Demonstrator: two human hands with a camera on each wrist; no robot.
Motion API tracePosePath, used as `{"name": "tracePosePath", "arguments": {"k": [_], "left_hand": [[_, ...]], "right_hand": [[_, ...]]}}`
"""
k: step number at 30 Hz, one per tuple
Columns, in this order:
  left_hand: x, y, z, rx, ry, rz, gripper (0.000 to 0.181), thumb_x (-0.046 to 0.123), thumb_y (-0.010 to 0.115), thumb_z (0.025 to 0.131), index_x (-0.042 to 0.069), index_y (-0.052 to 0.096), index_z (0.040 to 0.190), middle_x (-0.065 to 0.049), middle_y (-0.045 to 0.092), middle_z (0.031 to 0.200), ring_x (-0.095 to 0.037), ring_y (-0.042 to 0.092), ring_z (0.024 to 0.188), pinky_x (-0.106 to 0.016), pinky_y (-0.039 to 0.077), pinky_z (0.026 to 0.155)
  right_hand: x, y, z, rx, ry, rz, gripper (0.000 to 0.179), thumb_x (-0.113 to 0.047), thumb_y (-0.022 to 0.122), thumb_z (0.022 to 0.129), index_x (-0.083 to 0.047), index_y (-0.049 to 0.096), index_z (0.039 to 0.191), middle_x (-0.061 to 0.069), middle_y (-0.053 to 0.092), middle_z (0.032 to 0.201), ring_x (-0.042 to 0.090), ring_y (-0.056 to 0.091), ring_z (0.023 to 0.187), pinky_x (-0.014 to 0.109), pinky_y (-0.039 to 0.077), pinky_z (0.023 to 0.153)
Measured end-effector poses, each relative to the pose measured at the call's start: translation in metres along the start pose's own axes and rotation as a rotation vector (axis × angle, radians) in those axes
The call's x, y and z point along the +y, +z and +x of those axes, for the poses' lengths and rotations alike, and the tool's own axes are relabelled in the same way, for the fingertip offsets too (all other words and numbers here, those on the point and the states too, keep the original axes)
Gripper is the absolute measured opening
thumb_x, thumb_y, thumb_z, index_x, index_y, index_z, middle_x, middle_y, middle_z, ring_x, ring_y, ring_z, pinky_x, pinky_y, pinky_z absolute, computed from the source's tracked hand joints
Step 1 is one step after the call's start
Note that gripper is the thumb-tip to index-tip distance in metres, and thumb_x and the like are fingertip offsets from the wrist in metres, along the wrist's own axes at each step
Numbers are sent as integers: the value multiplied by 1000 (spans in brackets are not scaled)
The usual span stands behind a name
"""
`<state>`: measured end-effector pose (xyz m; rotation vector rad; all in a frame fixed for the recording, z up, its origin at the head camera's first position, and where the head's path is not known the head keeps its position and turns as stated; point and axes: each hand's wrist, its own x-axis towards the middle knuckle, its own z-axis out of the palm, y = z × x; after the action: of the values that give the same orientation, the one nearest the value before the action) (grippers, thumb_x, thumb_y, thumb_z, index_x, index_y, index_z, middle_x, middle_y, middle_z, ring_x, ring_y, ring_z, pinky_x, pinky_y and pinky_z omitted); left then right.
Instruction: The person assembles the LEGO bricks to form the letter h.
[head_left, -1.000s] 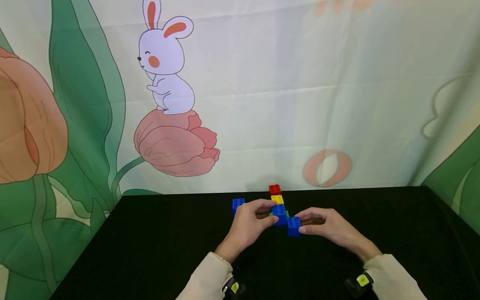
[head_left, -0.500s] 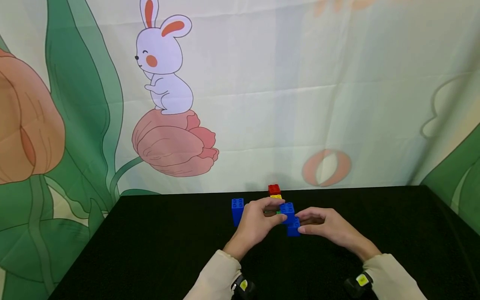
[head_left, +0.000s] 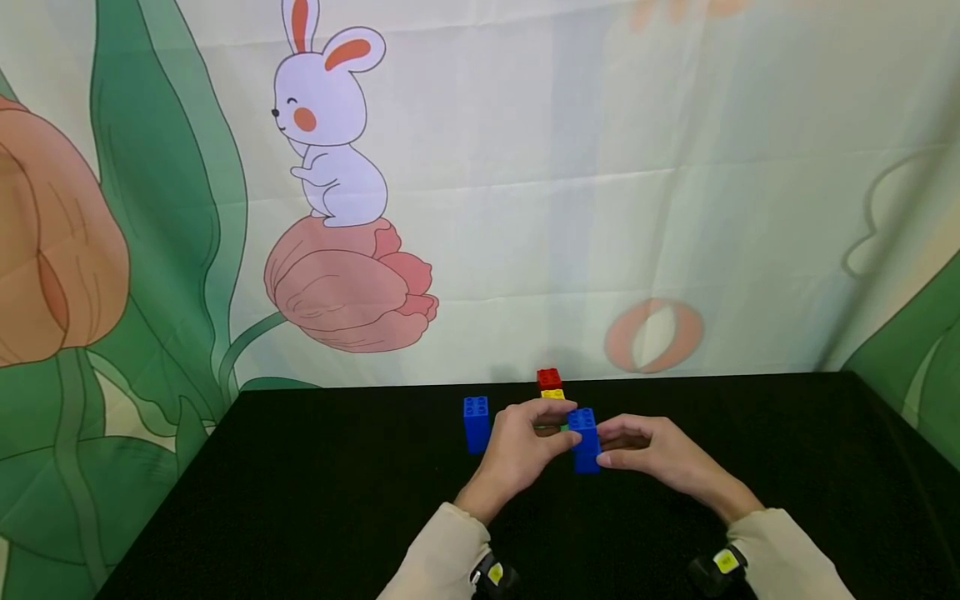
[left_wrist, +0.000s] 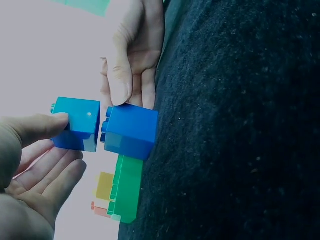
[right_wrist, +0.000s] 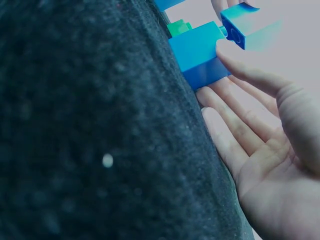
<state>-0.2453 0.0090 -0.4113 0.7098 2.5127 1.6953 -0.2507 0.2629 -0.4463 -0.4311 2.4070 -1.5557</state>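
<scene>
My left hand [head_left: 521, 442] pinches a blue toy building brick [left_wrist: 77, 122] between thumb and fingers. It is held just above a second blue brick [left_wrist: 131, 131], its underside facing the other's studs. A narrow gap separates the two in the left wrist view. That lower brick stands on the black tabletop, and my right hand [head_left: 656, 454] grips it from the right, thumb on one side. Behind the bricks lies a long green brick [left_wrist: 127, 187], mostly covered by the left hand in the head view.
Toward the back edge of the black table [head_left: 337, 500] are a yellow brick [head_left: 552, 394] and a red brick [head_left: 549, 379]. A tall blue block [head_left: 476, 429] stands left of the left hand. A printed curtain [head_left: 510, 208] hangs behind the table.
My left hand has carried its blue brick rightward, from in front of the green brick to over the lower blue brick. The right hand has kept its place.
</scene>
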Motion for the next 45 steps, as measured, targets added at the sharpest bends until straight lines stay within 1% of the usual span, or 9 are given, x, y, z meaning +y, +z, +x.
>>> {"name": "tracePosePath", "arguments": {"k": [9, 17, 23, 30, 39, 45], "left_hand": [[-3, 4, 1, -13, 16, -2, 36, 12, 80, 96, 7, 73, 131, -5, 75, 125, -22, 73, 112, -28, 59, 94], [-2, 4, 2, -18, 14, 8, 34, 13, 79, 97, 8, 73, 131, -4, 75, 124, -21, 73, 110, -29, 59, 95], [-2, 4, 2, -23, 4, 11, 34, 13, 80, 97, 8, 73, 130, -4, 75, 126, -21, 73, 110, -30, 59, 95], [-2, 5, 3, -24, -1, 11, 34, 13, 80, 97, 8, 74, 130, -5, 74, 128, -20, 73, 112, -30, 59, 95], [-3, 5, 3, -24, 0, 18, 33, 14, 80, 97, 11, 75, 129, -4, 74, 128, -21, 73, 112, -30, 60, 94], [-4, 6, 3, -33, 3, 22, 33, 15, 80, 98, 11, 74, 130, -3, 74, 127, -19, 73, 113, -31, 59, 96]], "right_hand": [[0, 0, -1, -5, -3, 5, 47, -30, 80, 95, -8, 67, 134, 12, 70, 128, 31, 68, 116, 47, 58, 97], [-1, 0, -1, -1, -3, -13, 47, -30, 80, 95, -9, 67, 134, 10, 71, 127, 29, 68, 116, 47, 58, 98], [-2, 0, -2, -5, -16, -12, 47, -29, 79, 96, -7, 66, 135, 11, 70, 128, 29, 68, 116, 45, 58, 97], [-2, 1, -2, 4, 15, 8, 48, -29, 81, 94, -8, 67, 135, 11, 70, 128, 28, 68, 116, 45, 58, 98], [-2, 2, -1, -4, 2, 27, 50, -27, 81, 95, -5, 65, 137, 13, 69, 130, 30, 68, 117, 46, 58, 97], [-1, 1, -1, -4, -2, 9, 50, -28, 81, 95, -5, 65, 137, 12, 70, 129, 29, 67, 117, 46, 58, 97]]}}
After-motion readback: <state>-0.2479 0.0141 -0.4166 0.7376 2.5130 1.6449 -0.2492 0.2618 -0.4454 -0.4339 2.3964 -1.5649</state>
